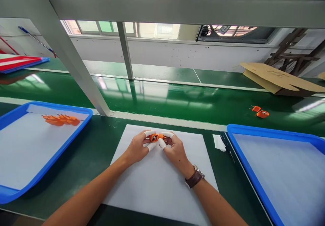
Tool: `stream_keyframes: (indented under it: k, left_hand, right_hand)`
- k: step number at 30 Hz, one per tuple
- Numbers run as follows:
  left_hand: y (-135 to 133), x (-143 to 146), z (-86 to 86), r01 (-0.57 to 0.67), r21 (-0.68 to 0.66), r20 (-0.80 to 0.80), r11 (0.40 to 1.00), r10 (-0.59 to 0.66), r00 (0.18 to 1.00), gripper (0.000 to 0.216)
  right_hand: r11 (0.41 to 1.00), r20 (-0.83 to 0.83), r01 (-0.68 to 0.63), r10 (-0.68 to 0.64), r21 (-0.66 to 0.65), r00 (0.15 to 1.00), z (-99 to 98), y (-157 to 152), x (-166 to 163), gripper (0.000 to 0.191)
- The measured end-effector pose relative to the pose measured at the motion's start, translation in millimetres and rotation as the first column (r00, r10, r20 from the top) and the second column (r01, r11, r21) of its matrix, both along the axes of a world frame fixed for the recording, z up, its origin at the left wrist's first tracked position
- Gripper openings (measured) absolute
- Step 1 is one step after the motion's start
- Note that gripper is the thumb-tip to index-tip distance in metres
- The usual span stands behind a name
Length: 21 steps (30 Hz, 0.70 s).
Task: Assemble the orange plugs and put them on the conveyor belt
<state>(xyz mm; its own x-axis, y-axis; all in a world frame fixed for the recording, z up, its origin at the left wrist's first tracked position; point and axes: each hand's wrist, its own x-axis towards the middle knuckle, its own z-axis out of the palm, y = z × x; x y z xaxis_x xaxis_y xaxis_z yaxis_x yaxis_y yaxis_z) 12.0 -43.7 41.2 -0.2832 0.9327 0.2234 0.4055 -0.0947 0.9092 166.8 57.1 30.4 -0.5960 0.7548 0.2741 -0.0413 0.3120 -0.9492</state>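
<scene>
Both of my hands meet over a white foam sheet [157, 182] on the green bench. My left hand [138, 147] and my right hand [174, 149] pinch a small orange plastic part [156, 137] between thumbs and forefingers, which wear white finger cots. A brown watch sits on my right wrist. To the left, a blue tray [45, 166] lined in white holds several orange parts [61, 119] near its far edge. A second blue tray [254, 175] lined in white lies to the right.
Two orange parts [259, 112] lie on the green conveyor belt [162, 99] beyond the bench. Flattened cardboard [276, 77] rests at the far right. A grey slanted frame post [76, 70] crosses at left. A small white scrap [218, 142] lies by the right tray.
</scene>
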Motion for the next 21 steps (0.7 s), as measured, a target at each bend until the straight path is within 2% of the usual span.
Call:
stream_keyframes:
  k: [4, 9, 16, 21]
  left_hand:
    - [0.3, -1.9, -8.0, -0.055, 0.079, -0.228, 0.995, 0.072, 0.971, 0.046]
    - [1.8, 2.5, -14.1, -0.105, 0.115, -0.323, 0.988, 0.138, 0.936, 0.04]
    - [3.5, 8.1, -15.7, -0.159, 0.11, -0.314, 0.981, 0.186, 0.931, 0.036]
    - [5.2, 9.5, -19.3, -0.18, 0.126, -0.376, 0.976, 0.215, 0.901, 0.035]
  right_hand:
    - [0.999, 0.003, 0.012, -0.012, 0.05, 1.0, 1.7, -1.0, 0.6, 0.019]
    - [0.992, 0.044, -0.023, 0.018, 0.124, 0.999, 2.5, -3.7, 2.3, 0.021]
    - [0.998, 0.102, -0.037, 0.032, 0.053, 0.994, 3.6, -1.4, 1.2, 0.018]
    - [0.995, 0.082, -0.094, 0.097, -0.045, 0.992, 4.9, 2.6, -0.5, 0.015]
